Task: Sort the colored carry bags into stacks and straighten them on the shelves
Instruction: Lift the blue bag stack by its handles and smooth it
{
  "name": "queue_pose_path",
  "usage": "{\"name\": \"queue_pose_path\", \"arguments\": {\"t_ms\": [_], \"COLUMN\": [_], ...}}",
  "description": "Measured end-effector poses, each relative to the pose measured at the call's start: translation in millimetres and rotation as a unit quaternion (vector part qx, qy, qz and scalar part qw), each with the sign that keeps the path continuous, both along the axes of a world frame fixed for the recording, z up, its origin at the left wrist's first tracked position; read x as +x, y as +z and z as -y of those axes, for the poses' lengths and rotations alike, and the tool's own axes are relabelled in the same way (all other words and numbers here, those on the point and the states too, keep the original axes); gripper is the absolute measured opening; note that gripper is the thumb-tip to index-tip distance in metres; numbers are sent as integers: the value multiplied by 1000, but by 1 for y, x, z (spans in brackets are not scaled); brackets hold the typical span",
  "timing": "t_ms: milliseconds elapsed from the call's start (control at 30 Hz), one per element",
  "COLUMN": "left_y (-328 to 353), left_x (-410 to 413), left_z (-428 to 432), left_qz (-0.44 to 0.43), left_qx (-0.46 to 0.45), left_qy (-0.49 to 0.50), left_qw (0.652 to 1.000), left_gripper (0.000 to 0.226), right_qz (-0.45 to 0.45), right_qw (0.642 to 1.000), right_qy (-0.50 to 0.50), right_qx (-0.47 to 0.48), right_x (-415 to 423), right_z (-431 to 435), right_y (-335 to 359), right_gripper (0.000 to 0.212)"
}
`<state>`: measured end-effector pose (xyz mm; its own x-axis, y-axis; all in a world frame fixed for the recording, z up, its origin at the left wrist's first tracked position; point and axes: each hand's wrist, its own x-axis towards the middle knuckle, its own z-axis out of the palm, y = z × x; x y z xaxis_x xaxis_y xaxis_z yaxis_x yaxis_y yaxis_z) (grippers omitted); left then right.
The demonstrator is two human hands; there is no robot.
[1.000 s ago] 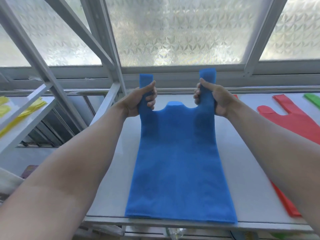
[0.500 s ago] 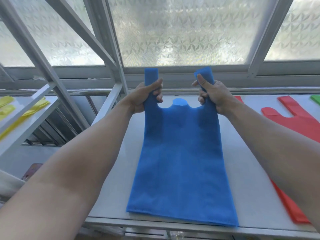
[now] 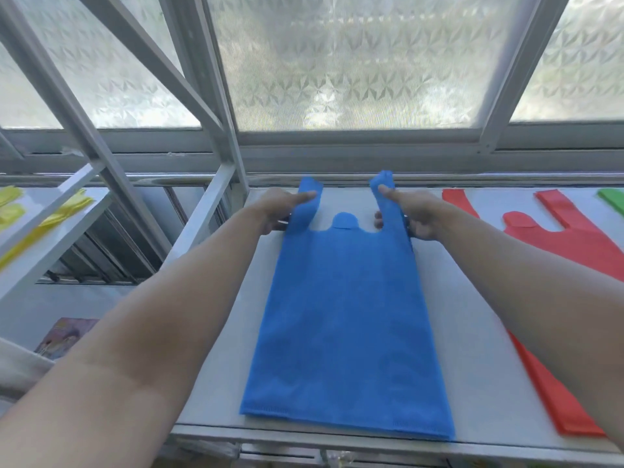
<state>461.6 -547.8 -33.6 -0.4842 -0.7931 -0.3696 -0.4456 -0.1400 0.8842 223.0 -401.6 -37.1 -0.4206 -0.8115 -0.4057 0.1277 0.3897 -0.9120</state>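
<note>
A blue carry bag (image 3: 344, 325) lies flat on the white shelf (image 3: 472, 332), handles pointing toward the window. My left hand (image 3: 283, 209) pinches the bag's left handle, thumb on top. My right hand (image 3: 410, 214) grips the right handle, thumb on top and fingers curled under it. To the right lies a red carry bag (image 3: 567, 241), partly hidden by my right forearm. A green bag (image 3: 613, 199) shows at the far right edge.
Yellow bags (image 3: 13, 211) lie on a neighbouring white shelf at the left. Slanted white rack posts (image 3: 101, 143) stand between the two shelves. Frosted window panes run behind the shelf. The shelf's front edge (image 3: 337, 440) is just under the blue bag's bottom hem.
Both hands have lowered the blue bag's handles from upright toward the shelf top and moved them further back. The bag now lies flatter.
</note>
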Motion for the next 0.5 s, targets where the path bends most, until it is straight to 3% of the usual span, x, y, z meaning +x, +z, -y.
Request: {"name": "queue_pose_path", "arguments": {"t_ms": [167,333,500], "left_y": [-9,-13,-14], "left_x": [8,14,19], "left_z": [-10,-19,-23], "left_qz": [77,111,166], "left_qx": [-56,-24,-6], "left_qy": [51,48,-25], "left_qw": [994,992,986], "left_gripper": [26,27,32], "right_qz": [-99,-150,-182], "right_qw": [990,976,974], "right_qy": [-14,36,30], "right_qx": [101,156,129], "right_x": [-13,-4,10], "right_z": [-23,-40,-45], "right_y": [-10,-6,-6], "right_gripper": [45,28,25]}}
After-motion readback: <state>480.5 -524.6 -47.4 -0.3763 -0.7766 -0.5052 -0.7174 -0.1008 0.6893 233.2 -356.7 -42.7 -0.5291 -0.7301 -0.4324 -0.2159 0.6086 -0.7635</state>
